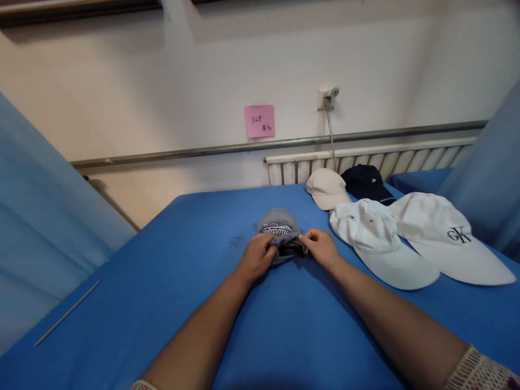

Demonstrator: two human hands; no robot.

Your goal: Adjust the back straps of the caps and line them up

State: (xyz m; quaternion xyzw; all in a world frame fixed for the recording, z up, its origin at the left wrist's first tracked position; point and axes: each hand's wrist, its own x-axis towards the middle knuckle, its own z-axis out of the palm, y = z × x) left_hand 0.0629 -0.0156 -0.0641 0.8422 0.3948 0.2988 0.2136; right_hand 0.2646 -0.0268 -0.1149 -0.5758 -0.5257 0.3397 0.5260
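Observation:
A grey cap (279,227) with white lettering lies on the blue-covered table (170,260) in the middle of the view. My left hand (257,257) pinches its near left edge, fingers closed on the fabric. My right hand (322,247) grips the near right edge the same way. Both forearms reach forward from the bottom of the frame. The cap's near side is partly hidden by my fingers.
Several other caps lie to the right: a beige cap (326,188), a dark navy cap (366,183), a white cap (377,241) and a white cap with black letters (449,235). A thin stick (67,313) rests near the left edge. A radiator (365,160) runs behind.

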